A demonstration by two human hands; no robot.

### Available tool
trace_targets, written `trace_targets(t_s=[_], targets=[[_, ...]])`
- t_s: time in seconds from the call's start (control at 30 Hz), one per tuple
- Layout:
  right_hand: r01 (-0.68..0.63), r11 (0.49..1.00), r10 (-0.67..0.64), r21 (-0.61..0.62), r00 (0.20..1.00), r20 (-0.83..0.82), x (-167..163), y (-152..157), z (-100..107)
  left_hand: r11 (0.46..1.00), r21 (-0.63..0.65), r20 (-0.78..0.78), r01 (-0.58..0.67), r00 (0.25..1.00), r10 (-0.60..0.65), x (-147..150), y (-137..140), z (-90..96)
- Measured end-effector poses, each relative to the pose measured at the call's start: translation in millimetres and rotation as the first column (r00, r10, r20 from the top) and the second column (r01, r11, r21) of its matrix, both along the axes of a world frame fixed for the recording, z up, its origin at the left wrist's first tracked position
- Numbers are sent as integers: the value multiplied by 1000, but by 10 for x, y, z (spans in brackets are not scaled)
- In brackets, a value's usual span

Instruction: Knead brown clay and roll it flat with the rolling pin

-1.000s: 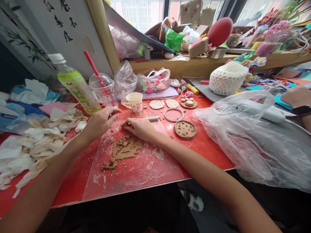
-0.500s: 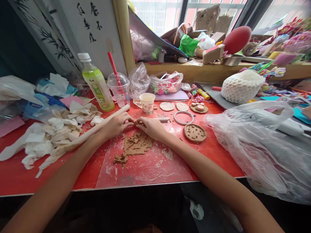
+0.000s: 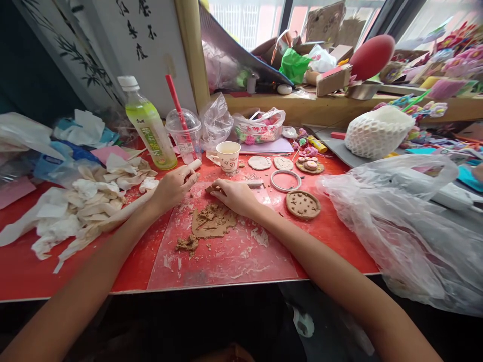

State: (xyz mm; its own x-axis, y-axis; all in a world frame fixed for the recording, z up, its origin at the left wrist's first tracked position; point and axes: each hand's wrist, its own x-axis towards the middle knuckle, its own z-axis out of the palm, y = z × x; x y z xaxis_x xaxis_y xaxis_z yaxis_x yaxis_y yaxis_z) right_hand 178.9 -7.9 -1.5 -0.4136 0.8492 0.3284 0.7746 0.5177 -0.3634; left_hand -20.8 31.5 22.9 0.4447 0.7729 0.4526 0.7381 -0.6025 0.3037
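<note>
My right hand [image 3: 236,196] is closed around a small lump of brown clay [image 3: 209,189], which pokes out past the fingertips. To its left, my left hand [image 3: 174,187] is apart from it with curled fingers pressed together; whether anything is in them is hidden. The left hand lies over a long pale rod [image 3: 193,167]. Nearer me, a flattened sheet of brown clay [image 3: 211,229] carries crumbly bits, beside a rough clay clump [image 3: 187,245]. A round clay disc [image 3: 303,205] with small raised dots sits to the right.
A paper cup [image 3: 228,157] holds liquid behind my hands. A ring [image 3: 286,180] and pale clay discs [image 3: 259,163] lie farther right. A green drink bottle [image 3: 151,133] and crumpled tissues [image 3: 81,211] stand left; a plastic bag [image 3: 396,221] hangs over the right table edge.
My hands, together before, are now apart: the left has moved left and slightly toward me. The right stays nearly in place, and the clay lump now shows at its fingertips.
</note>
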Motion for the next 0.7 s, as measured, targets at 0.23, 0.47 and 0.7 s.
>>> trace_targets(t_s=[0.23, 0.47, 0.7], targets=[[0, 1000, 0, -15, 1000, -2, 1, 1, 0, 996, 35, 10, 82, 997, -82, -4, -15, 10], [3, 1000, -3, -17, 1000, -3, -3, -1, 6, 995, 82, -10, 58, 998, -58, -8, -25, 16], [1, 1000, -2, -29, 1000, -17, -2, -22, 38, 993, 117, -19, -12, 1000, 15, 10, -56, 50]])
